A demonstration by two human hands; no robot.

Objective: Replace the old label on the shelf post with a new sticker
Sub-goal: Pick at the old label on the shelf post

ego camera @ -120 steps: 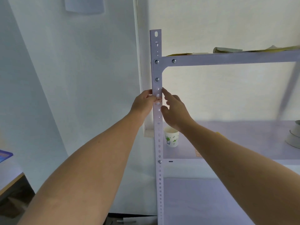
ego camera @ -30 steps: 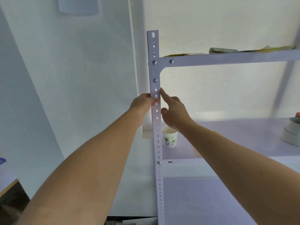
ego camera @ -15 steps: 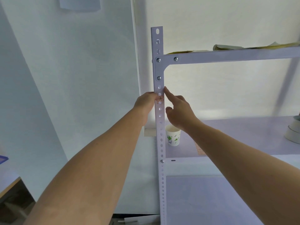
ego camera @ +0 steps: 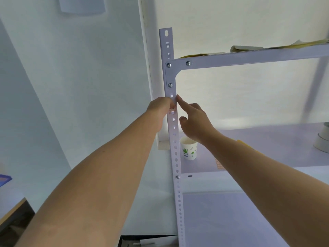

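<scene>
A white perforated shelf post (ego camera: 175,148) stands upright in the middle of the view. A small label with red print (ego camera: 172,109) sticks on its face, a little below the upper corner bracket. My left hand (ego camera: 160,108) wraps around the post's left edge at the label, its fingertips on the post just above the label. My right hand (ego camera: 194,120) is at the post's right edge, its index finger stretched out with the tip touching the post just above the label. The other right fingers are curled. Nothing shows whether the label is lifted.
A paper cup with green print (ego camera: 189,148) stands on the middle shelf (ego camera: 267,148) right behind the post. Tape rolls (ego camera: 323,139) sit at the shelf's far right. Papers (ego camera: 249,49) lie on the top shelf. A white wall is at the left.
Both hands have stayed at the label on the post. The right index fingertip has kept pressing at the post's right edge. The view has shifted slightly.
</scene>
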